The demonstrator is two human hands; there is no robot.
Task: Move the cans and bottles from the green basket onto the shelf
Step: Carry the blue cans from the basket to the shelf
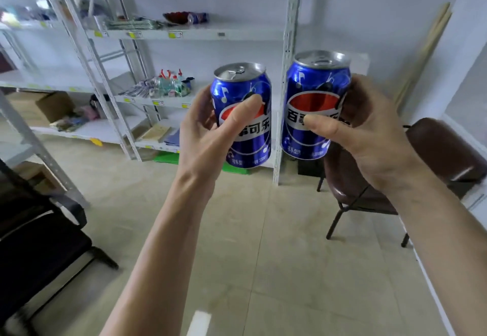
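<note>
Here, in the head view, two blue aluminium cola cans are carried upright at chest height toward the white metal shelf [200, 33], presumably so both can be set down standing. The left can [243, 116] is clasped by the left hand [208, 135], thumb across the logo; the right can [315, 103] is wrapped likewise by the right hand [369, 130]. Each grip is curled round its can. The green basket is not clearly seen. A brown padded chair [434, 151] stands beside the shelf.

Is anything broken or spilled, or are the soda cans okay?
Nothing stands out. The left can and the right can are both upright, sealed and undented, one held in the left hand and one in the right hand. No spill shows on the floor.
</note>
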